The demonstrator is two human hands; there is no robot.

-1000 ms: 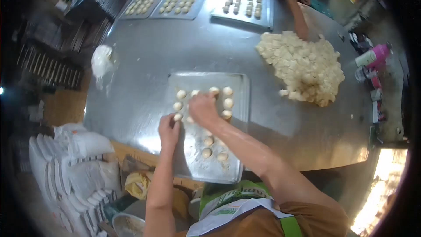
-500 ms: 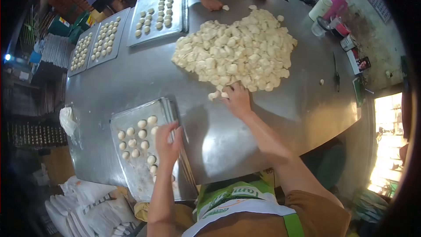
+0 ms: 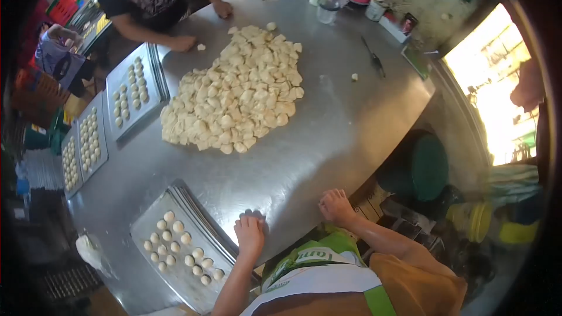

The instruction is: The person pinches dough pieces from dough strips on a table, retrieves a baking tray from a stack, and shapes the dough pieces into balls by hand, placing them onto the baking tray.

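My left hand [image 3: 250, 235] is on the steel table [image 3: 304, 140] beside the near stack of trays, fingers curled down against the surface. Near the table's front edge rests my right hand [image 3: 336, 206], cupped with its fingers bent. Whatever lies under either palm is hidden. Rows of round dough balls [image 3: 174, 247] sit on the top tray [image 3: 175, 281] to the left of my left hand. A big heap of cut dough pieces [image 3: 234, 90] lies farther back, apart from both hands.
Across the table a person [image 3: 153, 0] works with one hand by a small dough piece [image 3: 201, 47]. More trays of dough balls [image 3: 132, 90] line the left side. A knife [image 3: 373, 57], a clear cup [image 3: 328, 10] and bottles stand or lie at the far right.
The view has swung to the right. My right hand has drawn back from the dough heap to the table's front edge. My left hand has moved off the tray onto the table beside it.
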